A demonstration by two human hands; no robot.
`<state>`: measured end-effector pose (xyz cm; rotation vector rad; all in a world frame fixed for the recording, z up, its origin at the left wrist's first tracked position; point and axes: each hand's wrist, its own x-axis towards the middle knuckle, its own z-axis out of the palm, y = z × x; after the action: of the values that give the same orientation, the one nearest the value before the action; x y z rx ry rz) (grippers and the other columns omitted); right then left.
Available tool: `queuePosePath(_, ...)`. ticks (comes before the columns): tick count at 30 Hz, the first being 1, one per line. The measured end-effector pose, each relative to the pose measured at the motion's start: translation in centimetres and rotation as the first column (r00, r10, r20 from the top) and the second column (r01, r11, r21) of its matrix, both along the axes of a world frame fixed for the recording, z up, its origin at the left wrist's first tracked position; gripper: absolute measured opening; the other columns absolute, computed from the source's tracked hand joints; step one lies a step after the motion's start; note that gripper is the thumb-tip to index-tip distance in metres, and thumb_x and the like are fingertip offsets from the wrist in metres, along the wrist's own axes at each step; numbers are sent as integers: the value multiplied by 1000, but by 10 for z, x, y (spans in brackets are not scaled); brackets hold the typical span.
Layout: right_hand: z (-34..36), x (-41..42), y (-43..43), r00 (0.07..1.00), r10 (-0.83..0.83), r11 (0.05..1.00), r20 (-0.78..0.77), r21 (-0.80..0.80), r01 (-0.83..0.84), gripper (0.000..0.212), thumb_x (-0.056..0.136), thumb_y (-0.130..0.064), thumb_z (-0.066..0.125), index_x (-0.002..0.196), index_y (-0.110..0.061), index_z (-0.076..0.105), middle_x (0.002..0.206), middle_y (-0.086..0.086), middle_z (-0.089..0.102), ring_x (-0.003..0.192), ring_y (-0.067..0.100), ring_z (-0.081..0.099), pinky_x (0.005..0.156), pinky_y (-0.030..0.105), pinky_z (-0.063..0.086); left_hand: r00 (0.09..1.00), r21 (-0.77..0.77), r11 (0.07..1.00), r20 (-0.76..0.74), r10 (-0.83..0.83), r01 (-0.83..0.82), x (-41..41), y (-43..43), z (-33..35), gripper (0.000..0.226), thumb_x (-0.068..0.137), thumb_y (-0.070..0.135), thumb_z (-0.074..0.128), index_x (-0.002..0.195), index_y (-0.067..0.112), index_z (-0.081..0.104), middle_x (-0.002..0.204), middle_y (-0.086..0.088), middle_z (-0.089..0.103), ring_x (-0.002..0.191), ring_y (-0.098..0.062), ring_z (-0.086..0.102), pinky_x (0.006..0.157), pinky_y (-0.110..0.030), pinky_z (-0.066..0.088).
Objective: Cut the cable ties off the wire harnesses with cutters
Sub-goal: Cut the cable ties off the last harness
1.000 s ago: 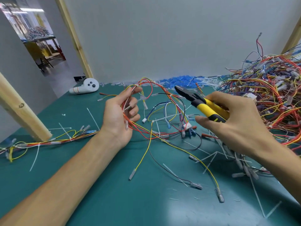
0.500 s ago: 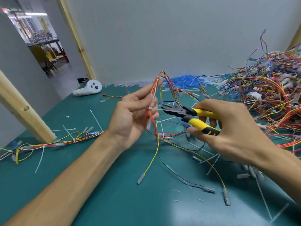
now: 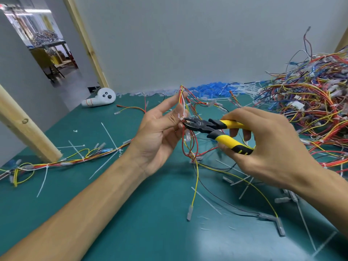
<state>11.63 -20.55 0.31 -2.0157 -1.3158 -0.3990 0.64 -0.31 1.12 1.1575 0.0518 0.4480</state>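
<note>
One wire harness, banded with white ties, lies along the left of the green desk. A white handheld controller lies beyond it by the wall. At centre the left hand, palm toward the camera, holds a second harness upright. Its grip pinches the red, yellow and white wires just beside a white cable tie. The black nose of the yellow-handled cutters sits at that tie, but the fingertips hide whether the blades touch it. The right hand has its grip curled round both handles, which stand apart. Cut ties litter the desk. At far right a large tangled heap of harnesses runs out of frame.
</note>
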Motion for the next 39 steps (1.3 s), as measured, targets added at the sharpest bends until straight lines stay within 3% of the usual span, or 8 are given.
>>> queuePosePath(5,5,-1,-1,998,-57,998,30,2,57,33,85,-49,67,111,-29,65,90,-14,58,74,19,51,67,44,52,1000,-1,1000,14,21,-21,1,-2,1,55,90,13,67,143,1,55,78,-1,60,58,-12,52,55,-21,51)
queuePosePath(10,7,-6,-1,997,-75,997,-14,-2,75,23,84,-49,66,89,-27,64,66,-12,55,58,6,45,56,36,43,998,-25,998,2,59,-59,3,-5,1,59,87,13,71,141,-2,54,80,0,67,59,-9,56,57,-19,52)
queuePosePath(15,3,-5,1,970,2,1000,-245,6,0,27,85,-33,82,75,-17,63,55,5,46,58,24,32,52,35,30,1000,-21,999,2,28,-28,0,-5,0,50,94,11,66,137,-10,53,93,-7,61,64,-15,59,61,-24,52)
queuePosePath(18,4,-5,0,934,51,999,-354,6,-52,29,83,-41,81,78,-16,67,61,14,57,64,35,42,55,33,31,1000,-32,999,18,9,-9,-1,-5,0,36,94,5,62,129,-1,59,96,-6,67,72,-14,63,66,-24,55)
queuePosePath(26,8,-8,2,907,43,997,-419,-46,-68,35,73,-50,70,76,-16,65,64,14,59,67,35,43,57,38,32,995,48,994,1,103,-103,1,-1,-1,28,83,5,66,111,6,64,93,-11,61,73,-16,61,70,-24,55)
queuePosePath(30,7,-10,3,915,46,995,-401,-62,-77,43,72,-52,70,78,-10,66,68,16,61,69,37,48,61,44,43,989,113,983,-7,146,-144,1,0,-1,26,80,5,65,106,7,64,81,-3,67,69,-10,62,66,-19,54)
queuePosePath(34,8,-11,3,904,60,997,-423,-23,-77,34,74,-50,71,70,-17,64,55,2,52,57,20,35,51,28,28,982,142,973,-5,187,-184,1,-2,0,25,77,4,64,102,6,63,76,-3,66,67,-12,61,64,-20,54)
queuePosePath(39,5,-11,5,854,79,995,-515,-6,-96,32,74,-50,73,70,-20,63,53,-7,43,55,14,33,57,35,28,984,78,981,-6,179,-178,0,-4,1,24,78,0,64,102,3,62,82,-11,61,69,-19,58,61,-25,54)
